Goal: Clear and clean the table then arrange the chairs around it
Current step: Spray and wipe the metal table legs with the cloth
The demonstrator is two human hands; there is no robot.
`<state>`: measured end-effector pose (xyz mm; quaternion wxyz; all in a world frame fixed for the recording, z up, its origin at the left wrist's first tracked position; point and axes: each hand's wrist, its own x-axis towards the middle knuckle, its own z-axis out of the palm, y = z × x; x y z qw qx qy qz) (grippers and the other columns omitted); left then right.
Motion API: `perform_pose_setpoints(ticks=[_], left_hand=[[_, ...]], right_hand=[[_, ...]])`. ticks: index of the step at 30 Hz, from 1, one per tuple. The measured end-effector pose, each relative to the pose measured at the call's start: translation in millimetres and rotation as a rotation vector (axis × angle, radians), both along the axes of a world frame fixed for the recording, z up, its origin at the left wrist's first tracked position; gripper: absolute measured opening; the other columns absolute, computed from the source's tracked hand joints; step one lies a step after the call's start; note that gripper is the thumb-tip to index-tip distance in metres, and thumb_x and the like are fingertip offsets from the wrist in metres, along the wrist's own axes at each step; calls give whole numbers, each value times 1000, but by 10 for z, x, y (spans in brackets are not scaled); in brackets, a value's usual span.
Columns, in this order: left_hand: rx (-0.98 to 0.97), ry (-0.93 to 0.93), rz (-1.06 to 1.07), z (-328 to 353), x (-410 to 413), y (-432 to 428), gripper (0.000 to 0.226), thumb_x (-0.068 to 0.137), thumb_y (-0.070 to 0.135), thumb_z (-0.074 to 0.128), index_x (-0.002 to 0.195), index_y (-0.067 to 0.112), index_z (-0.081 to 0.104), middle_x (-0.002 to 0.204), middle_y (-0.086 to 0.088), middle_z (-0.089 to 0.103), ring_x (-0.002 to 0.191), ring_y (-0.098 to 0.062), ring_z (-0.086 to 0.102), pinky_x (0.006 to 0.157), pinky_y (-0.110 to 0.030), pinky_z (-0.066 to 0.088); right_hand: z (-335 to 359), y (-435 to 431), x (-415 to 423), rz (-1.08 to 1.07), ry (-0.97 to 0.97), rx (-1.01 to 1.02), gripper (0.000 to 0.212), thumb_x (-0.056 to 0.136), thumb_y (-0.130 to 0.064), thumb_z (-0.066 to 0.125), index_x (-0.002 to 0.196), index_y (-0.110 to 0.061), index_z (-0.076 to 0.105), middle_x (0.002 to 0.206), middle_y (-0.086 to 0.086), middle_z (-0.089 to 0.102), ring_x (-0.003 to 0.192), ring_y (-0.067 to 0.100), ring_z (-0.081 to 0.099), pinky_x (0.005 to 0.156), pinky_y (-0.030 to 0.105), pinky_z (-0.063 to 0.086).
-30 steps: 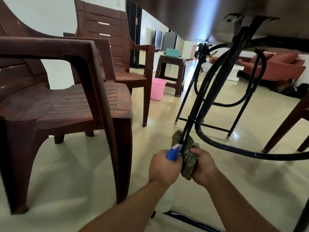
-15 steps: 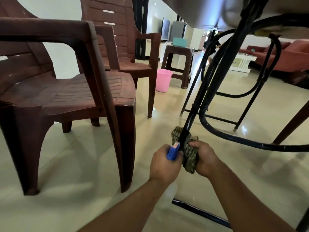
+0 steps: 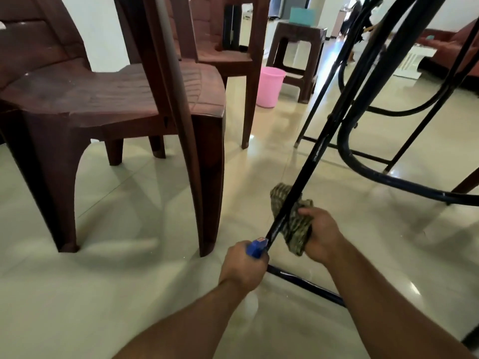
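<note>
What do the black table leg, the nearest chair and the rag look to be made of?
Table leg: likely painted metal tube, glossy black, with pale scuffs along it. Nearest chair: moulded plastic, brown, faint sheen, ribbed seat. Rag: soft woven cloth, olive stripes, crumpled in the right hand.

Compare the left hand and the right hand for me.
The left hand grips a blue-topped item, likely a spray bottle; the right hand holds a striped cloth. The right hand's cloth presses against the black table leg; the left hand sits beside that leg, lower down. Both grip something near the floor.
</note>
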<state>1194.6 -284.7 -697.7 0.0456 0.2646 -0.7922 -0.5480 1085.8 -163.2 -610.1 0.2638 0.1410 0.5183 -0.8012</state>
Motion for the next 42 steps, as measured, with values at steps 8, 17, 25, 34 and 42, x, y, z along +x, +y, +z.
perform_pose_setpoints(ticks=[8,17,25,34,42], left_hand=[[-26,-176,-43,-316,160,45,17,86,37,64,83,20,61,77,0,62,64,-18,55,63,-31,48],[-65,-161,1,-26,49,-110,16,85,33,61,79,19,63,77,-4,66,70,-23,65,73,-39,61],[-85,168,-22,1092,-422,-174,19,77,37,58,75,19,62,69,-3,65,64,-27,65,65,-41,59],[-60,358,6,1453,-527,-203,16,86,30,70,76,19,63,67,2,63,58,-16,55,58,-32,52],[61,441,-23,1350,-465,-143,7,88,24,72,83,21,68,72,-3,67,61,-17,59,64,-36,59]], right_hand=[[-570,-132,330,112,-177,319,32,99,-8,39,118,2,62,106,25,69,74,33,66,57,37,55],[-285,-241,328,42,84,547,21,99,-14,46,107,-3,62,80,16,66,65,28,61,57,27,49],[758,-182,35,-346,1454,1317,52,85,-9,63,135,-9,49,138,16,43,123,29,45,101,36,45],[892,23,-109,552,1962,1886,58,79,-20,63,136,-15,59,143,6,56,139,25,44,124,38,11],[661,-14,83,587,1789,1826,63,87,-28,56,148,-17,45,157,6,38,151,23,19,123,46,3]])
